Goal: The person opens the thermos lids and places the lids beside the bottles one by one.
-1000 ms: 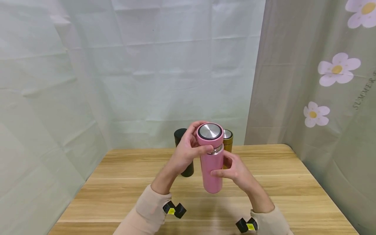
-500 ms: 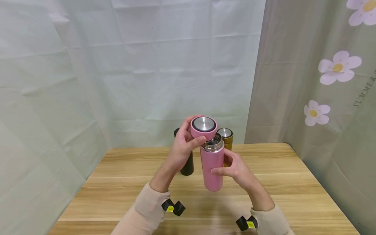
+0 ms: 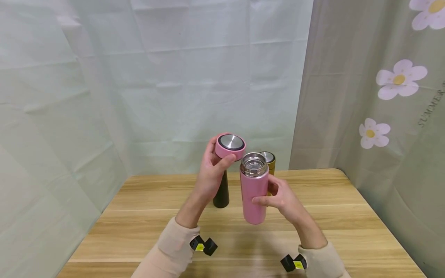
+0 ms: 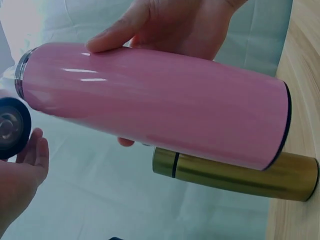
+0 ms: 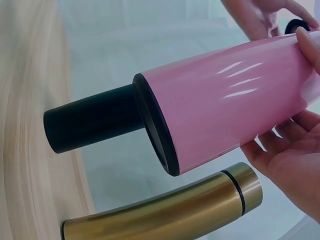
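In the head view my left hand grips the pink lid with its brushed steel top, fingers behind it and thumb in front. The lid is apart from the bottle, up and left of its mouth. My right hand holds the pink thermos bottle around its body, nearly upright above the table. Its bare steel neck and open mouth face up. The left wrist view shows the lid's dark underside near the bottle's steel neck.
On the wooden table, a black bottle stands behind my left hand and a gold thermos behind the pink bottle. Curtains hang behind the table and at both sides.
My left hand has lifted the pink lid off the bottle's neck and carried it up and left, exposing the mouth. The bottle in my right hand has shifted slightly right.
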Motion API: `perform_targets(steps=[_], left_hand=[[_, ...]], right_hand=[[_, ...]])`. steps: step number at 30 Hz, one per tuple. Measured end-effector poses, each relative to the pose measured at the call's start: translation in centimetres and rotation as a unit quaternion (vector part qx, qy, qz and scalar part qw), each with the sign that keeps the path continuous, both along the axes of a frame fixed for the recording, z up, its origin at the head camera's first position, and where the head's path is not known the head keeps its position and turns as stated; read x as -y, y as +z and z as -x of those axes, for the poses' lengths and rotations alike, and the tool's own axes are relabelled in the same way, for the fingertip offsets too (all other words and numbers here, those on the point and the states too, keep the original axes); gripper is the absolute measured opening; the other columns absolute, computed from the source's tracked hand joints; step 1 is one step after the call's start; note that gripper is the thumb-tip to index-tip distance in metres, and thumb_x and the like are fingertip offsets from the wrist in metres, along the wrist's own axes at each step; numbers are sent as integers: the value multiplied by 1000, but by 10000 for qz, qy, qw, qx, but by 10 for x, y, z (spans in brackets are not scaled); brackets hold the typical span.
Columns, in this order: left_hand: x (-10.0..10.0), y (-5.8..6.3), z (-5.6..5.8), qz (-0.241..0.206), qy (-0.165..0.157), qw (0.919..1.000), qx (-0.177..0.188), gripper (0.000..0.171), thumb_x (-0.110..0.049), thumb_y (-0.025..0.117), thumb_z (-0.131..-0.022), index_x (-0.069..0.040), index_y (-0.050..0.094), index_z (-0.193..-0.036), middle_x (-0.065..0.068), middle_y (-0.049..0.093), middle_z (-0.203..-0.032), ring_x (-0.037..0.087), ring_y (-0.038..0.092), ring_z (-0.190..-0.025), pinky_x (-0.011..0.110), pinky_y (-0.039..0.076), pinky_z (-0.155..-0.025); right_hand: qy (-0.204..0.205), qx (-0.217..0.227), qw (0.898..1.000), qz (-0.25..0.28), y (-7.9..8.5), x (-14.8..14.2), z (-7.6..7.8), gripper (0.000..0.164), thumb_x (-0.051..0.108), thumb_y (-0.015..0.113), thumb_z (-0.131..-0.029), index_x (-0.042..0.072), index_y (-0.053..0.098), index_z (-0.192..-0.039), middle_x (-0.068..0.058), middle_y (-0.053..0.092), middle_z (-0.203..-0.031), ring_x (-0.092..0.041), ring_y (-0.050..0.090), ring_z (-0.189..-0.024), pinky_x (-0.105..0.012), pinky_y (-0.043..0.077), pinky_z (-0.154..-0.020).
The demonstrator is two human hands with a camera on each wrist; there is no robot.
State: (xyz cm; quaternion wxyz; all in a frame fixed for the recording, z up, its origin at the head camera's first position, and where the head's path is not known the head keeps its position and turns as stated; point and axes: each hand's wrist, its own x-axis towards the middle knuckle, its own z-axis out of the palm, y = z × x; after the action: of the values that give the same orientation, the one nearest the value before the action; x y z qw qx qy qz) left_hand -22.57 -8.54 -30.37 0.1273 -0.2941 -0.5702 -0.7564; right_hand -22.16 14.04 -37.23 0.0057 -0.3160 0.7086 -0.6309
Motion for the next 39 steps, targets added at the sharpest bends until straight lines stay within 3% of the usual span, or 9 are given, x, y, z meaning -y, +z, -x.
perform_targets(steps=[8,14,23,32,39], left_hand=[[6,-5,1,-27,219,9997,129,71,-26,78,-93,-10,41,-151,10,59,-131,23,60,-117,32,49,-101],[11,-10,1,121,287,9988,381,70,-6,72,-91,-11,43,-155,11,59,-132,22,62,-112,28,52,-96],[17,-18,1,320,513,9966,555,70,-1,79,-86,-6,42,-145,12,57,-137,24,59,-117,27,52,-94],[20,-21,0,681,483,9960,333,72,-12,83,-89,-11,49,-152,13,56,-137,27,56,-120,29,49,-102],[23,-26,2,1164,771,9901,120,70,-15,83,-89,-15,53,-152,11,60,-131,26,56,-116,27,47,-98]], right_hand=[[-117,54,9999,74,0,-3,1,54,18,81,-85,5,63,-135,-14,69,-121,-38,65,-109,-42,57,-91],[-171,30,9998,124,1,-4,1,51,17,80,-87,5,64,-134,-15,69,-120,-37,64,-108,-42,57,-90],[-293,1,9995,128,3,-5,0,50,14,79,-86,5,65,-133,-15,69,-120,-36,65,-107,-41,56,-90],[-327,27,9993,153,3,-8,0,49,13,78,-87,4,64,-133,-15,69,-119,-34,66,-106,-40,57,-89],[-381,-31,9991,170,3,-7,-1,48,12,78,-87,4,64,-132,-14,69,-119,-33,66,-106,-38,57,-89]])
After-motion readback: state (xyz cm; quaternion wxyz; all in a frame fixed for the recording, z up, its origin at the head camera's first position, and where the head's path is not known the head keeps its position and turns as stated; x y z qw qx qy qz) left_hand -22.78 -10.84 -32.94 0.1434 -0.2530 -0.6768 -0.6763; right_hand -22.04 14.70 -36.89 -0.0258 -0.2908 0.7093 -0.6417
